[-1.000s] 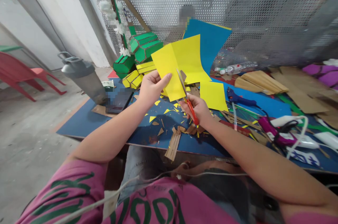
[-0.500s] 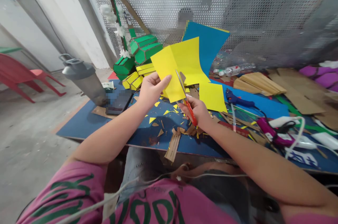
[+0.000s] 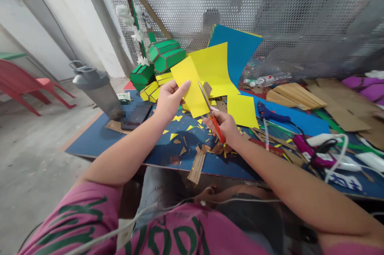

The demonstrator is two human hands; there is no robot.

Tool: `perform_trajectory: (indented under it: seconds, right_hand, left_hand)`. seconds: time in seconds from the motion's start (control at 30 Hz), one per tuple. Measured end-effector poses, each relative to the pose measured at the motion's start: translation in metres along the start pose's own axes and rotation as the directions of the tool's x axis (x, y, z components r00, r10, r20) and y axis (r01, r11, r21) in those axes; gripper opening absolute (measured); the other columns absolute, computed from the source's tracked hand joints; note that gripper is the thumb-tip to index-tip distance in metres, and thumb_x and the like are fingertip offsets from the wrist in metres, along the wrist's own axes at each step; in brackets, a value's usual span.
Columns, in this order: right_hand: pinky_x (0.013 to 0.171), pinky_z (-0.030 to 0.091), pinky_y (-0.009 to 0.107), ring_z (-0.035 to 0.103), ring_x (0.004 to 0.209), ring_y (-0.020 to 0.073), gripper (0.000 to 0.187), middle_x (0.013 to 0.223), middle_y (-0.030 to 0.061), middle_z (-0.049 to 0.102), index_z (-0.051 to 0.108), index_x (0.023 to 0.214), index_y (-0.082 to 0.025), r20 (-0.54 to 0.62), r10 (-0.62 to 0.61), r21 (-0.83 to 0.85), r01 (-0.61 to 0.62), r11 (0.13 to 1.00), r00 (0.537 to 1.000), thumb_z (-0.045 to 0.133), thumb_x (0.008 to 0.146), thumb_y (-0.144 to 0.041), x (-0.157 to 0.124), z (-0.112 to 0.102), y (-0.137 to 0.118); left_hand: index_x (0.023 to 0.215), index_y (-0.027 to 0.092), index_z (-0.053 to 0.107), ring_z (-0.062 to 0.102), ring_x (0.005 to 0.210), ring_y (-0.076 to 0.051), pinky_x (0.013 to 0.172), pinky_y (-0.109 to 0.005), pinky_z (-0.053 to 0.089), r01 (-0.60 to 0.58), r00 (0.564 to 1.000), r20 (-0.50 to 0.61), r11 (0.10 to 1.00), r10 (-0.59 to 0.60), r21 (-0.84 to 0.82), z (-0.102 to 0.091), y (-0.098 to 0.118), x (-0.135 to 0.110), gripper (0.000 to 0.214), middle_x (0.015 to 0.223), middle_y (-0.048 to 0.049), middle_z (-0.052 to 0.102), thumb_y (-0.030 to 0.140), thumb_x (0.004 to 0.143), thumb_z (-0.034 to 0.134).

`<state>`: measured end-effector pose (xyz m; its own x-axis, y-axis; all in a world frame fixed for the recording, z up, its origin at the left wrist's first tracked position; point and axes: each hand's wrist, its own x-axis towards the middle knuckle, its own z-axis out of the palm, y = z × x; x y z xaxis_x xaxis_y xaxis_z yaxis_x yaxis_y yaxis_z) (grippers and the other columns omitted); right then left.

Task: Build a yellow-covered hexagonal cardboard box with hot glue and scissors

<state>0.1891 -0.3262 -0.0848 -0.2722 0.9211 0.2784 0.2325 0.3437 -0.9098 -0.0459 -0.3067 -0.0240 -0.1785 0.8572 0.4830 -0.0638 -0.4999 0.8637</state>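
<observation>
My left hand (image 3: 171,97) is closed on the left edge of a piece of yellow paper (image 3: 191,83), thumb on top, holding it above the table. My right hand (image 3: 224,126) grips red-handled scissors (image 3: 216,126), with the metal blades at the right edge of that piece. Behind it stands a larger curved sheet of yellow paper (image 3: 213,65). A smaller yellow square (image 3: 242,111) lies to the right of the scissors. Yellow and brown scraps (image 3: 177,137) are scattered on the blue table (image 3: 99,139) under my hands.
A grey shaker bottle (image 3: 96,89) and a dark phone (image 3: 136,117) are at the left. Green cardboard shapes (image 3: 168,55) stand at the back, beside a blue sheet (image 3: 235,49). A blue glue gun (image 3: 271,113), a magenta tool (image 3: 312,151) and cardboard (image 3: 339,103) lie right.
The yellow piece in my left hand has tilted slightly and its top edge sits a little lower. My right hand and the scissors have barely moved.
</observation>
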Motion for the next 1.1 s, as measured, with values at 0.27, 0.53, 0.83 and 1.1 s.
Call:
perform_trajectory:
  seconds: [0.27,0.53,0.83,1.1]
  right_hand:
    - [0.045,0.046,0.032,0.054,0.047,0.0155,0.063,0.058,-0.004,0.057,0.06,0.072,-0.026,0.041,0.057,0.119,-0.061,0.991,0.998,0.099,0.07,-0.076,0.002,0.003,0.003]
    - [0.044,0.047,0.03,0.054,0.05,0.0142,0.055,0.067,-0.0037,0.061,0.067,0.08,-0.025,0.062,0.071,0.161,-0.08,0.984,0.996,0.101,0.071,-0.067,0.002,0.003,0.008]
    - [0.051,0.048,0.029,0.054,0.059,0.015,0.049,0.075,-0.0009,0.065,0.062,0.078,-0.025,0.052,0.024,0.122,-0.03,0.992,0.998,0.098,0.074,-0.059,0.003,-0.001,0.009]
    - [0.057,0.054,0.031,0.059,0.065,0.0166,0.039,0.086,-0.0008,0.068,0.066,0.089,-0.025,0.09,0.012,0.182,-0.028,0.983,0.996,0.095,0.076,-0.047,0.005,-0.001,0.018]
  left_hand:
    - [0.097,0.023,0.084,0.066,0.058,-0.011,0.046,-0.021,0.048,0.031,0.998,0.055,0.999,-0.03,-0.025,0.003,-0.001,-0.002,0.048,0.087,-0.0037,0.084,0.068,0.085,0.095]
    - [0.093,0.022,0.084,0.063,0.055,-0.012,0.046,-0.022,0.049,0.005,0.998,0.064,0.999,-0.008,0.04,0.006,0.003,-0.005,0.049,0.077,-0.0029,0.08,0.07,0.085,0.093]
    - [0.089,0.022,0.084,0.06,0.052,-0.01,0.045,-0.021,0.047,-0.057,0.993,0.11,0.994,0.047,0.091,0.006,0.009,-0.007,0.051,0.073,-0.0013,0.078,0.072,0.084,0.093]
    - [0.083,0.021,0.078,0.058,0.052,-0.01,0.045,-0.023,0.045,-0.051,0.986,0.162,0.995,0.037,0.081,0.014,0.015,-0.016,0.056,0.07,-0.0013,0.075,0.075,0.084,0.092]
